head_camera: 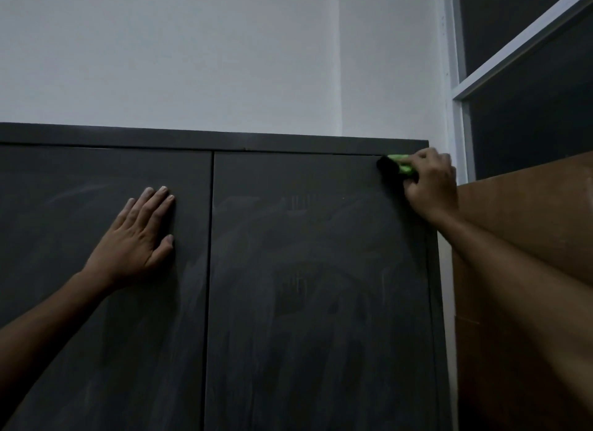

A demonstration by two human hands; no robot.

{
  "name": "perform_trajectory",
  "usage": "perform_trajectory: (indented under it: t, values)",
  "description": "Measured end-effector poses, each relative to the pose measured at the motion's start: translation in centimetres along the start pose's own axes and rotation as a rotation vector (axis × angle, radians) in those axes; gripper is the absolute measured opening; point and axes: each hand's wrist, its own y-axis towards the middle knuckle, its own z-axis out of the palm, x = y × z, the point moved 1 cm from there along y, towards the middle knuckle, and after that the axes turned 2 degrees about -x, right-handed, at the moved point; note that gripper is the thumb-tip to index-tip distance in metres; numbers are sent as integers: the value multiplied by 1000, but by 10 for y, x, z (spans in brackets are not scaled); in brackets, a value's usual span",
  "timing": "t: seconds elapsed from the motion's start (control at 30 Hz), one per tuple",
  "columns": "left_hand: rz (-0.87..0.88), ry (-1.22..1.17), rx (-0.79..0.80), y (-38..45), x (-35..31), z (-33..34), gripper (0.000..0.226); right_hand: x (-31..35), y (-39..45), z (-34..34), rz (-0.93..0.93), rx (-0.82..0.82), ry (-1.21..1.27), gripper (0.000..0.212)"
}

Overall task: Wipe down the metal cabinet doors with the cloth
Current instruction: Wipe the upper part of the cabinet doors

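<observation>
1. Two hands are in contact with the cabinet. The right hand point(428, 181) has its fingers curled round the cloth point(398, 165), a green and dark wad pinched against the top right corner of the right door point(317, 286). The left hand point(141, 234) lies flat, fingers straight and spread, pressed on the left door point(80, 302) just left of the centre seam point(210, 270).

2. Handling of the cloth: judged soft, light and compressible. It is bunched small, so only a little of it meets the metal. The present hold, fingers over the back of the wad, looks sound for pressing strokes.

3. Handling of the doors: judged stiff, smooth sheet metal that may flex or swing slightly under pressure. The flat left palm appears to steady the left panel. No handle is visible.

4. Surface condition: pale smears and streaks show across both doors, heaviest below the cloth on the right door. Judged dust or drying wipe marks; which cannot be told.

5. Edges: the cloth sits just below the cabinet's top rail point(224, 140) and close to the right door's outer edge. A stroke running right would slip off the corner.

6. Open room: the whole right door lies free below and left of the cloth, up to the seam. To the right of the cabinet a brown panel point(529, 238) stands close beside the right forearm, limiting elbow room. The white wall point(192, 51) rises above the rail.
</observation>
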Motion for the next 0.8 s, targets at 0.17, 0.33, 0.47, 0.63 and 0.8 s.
perform_trajectory:
  t: [0.17, 0.33, 0.47, 0.63, 0.8]
  values:
    - [-3, 10, -14, -1, 0, 3, 82, 19, 14, 1, 83, -38, 86, 45]
    - [13, 18, -14, -1, 4, 2, 83, -1, -25, -4, -99, 57, -21, 32]
    - [24, 37, -17, -1, 7, 3, 83, 9, 30, -6, 153, -33, 68, 40]
    - [-1, 27, -12, -1, 8, 9, 83, 51, -5, -1, -172, 98, 86, 40]
    - [16, 37, -4, -1, 13, 9, 82, 35, 4, -23, -52, 67, 316, 46]
